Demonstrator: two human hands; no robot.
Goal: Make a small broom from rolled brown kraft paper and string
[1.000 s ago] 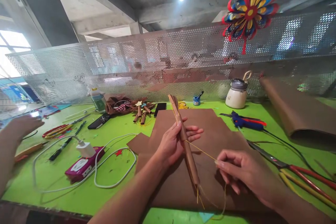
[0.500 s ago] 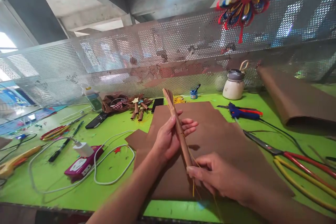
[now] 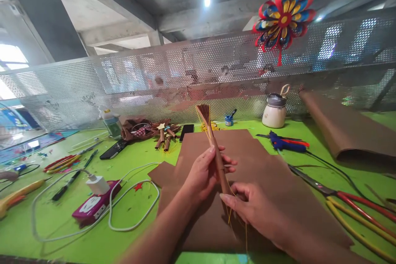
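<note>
A slim roll of brown paper (image 3: 219,163) slants up and away from me, its far end spread into a small pleated fan (image 3: 203,111). My left hand (image 3: 206,171) is closed round the middle of the roll, thumb on top and the other fingers behind. At the near end, my right hand (image 3: 247,204) pinches the roll between thumb and forefinger. Yellow string (image 3: 229,217) runs along the roll and hangs loose below my right hand. Under both hands lies a large sheet of brown paper (image 3: 238,148).
Large scissors (image 3: 332,193) and a blue glue gun (image 3: 286,143) lie right, a lidded bottle (image 3: 274,111) behind. Left are a purple power strip (image 3: 93,206), white cable (image 3: 133,229) and yellow tool (image 3: 21,196). Small paper rolls (image 3: 163,138) lie behind, near a phone (image 3: 187,132).
The roll has turned so the pleats of its fan now show. Both hands keep their hold. The camera view has tilted slightly upward, and a blurred hand-like shape appears at the left edge.
</note>
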